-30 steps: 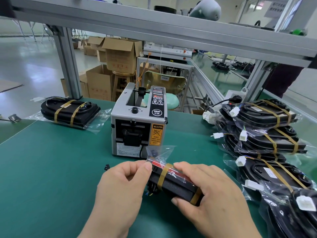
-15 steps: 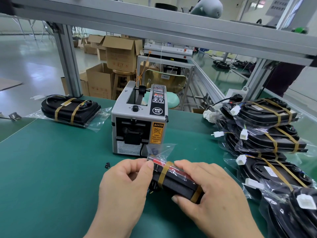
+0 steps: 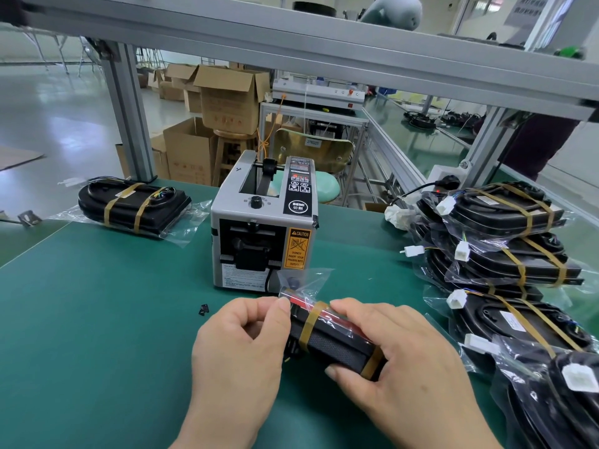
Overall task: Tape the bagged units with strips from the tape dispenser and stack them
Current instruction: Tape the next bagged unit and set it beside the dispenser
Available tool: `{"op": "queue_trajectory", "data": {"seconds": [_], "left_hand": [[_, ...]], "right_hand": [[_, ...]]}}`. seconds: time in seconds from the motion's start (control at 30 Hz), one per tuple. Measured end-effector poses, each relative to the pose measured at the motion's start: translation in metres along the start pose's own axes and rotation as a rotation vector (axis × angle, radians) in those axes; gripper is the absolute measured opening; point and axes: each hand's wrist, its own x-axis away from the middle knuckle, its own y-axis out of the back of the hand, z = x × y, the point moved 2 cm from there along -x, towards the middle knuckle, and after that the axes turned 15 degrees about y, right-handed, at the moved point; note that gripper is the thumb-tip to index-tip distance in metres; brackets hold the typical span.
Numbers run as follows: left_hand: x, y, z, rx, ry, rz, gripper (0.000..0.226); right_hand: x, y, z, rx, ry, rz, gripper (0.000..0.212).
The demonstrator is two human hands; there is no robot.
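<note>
A black bagged unit [image 3: 335, 343] stands on edge on the green mat [image 3: 97, 319], just in front of the grey tape dispenser [image 3: 264, 228]. Two brown tape strips wrap it, one near each end. My left hand [image 3: 240, 348] pinches the unit's left end at the bag's loose flap. My right hand [image 3: 398, 361] grips its right half, fingers over the top edge and thumb on the near face. A stack of taped bagged units [image 3: 505, 254] lies at the right. One taped unit [image 3: 133, 204] lies at the far left.
An aluminium frame beam [image 3: 291, 43] crosses overhead, with a post [image 3: 131, 124] at the back left. Small black scraps [image 3: 204, 309] lie on the mat left of my hands. White connectors stick out of the bags on the right. Cardboard boxes stand behind the bench.
Both hands hold the unit in the same place. The view has shifted slightly; nothing else has visibly moved.
</note>
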Motion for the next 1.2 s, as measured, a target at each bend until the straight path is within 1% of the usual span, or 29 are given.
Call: {"op": "queue_trajectory", "data": {"seconds": [0.13,0.43,0.83,1.2], "left_hand": [[0.0008,-0.0007,0.0013,-0.007,-0.011,-0.009,0.018],[0.0011,0.0011,-0.0026,-0.043,-0.037,0.034,0.017],[0.0007,0.0008,-0.0023,-0.042,-0.037,0.018,0.018],[-0.0001,-0.0001,-0.0014,-0.056,-0.072,0.011,0.017]], "right_hand": [[0.0003,0.0003,0.0005,-0.014,-0.001,-0.015,0.067],[0.0001,0.0006,0.0006,-0.02,0.002,-0.035,0.064],[0.0,0.0003,0.0005,-0.005,0.005,-0.039,0.066],[0.0004,0.0003,0.0004,-0.002,-0.007,-0.022,0.061]]}}
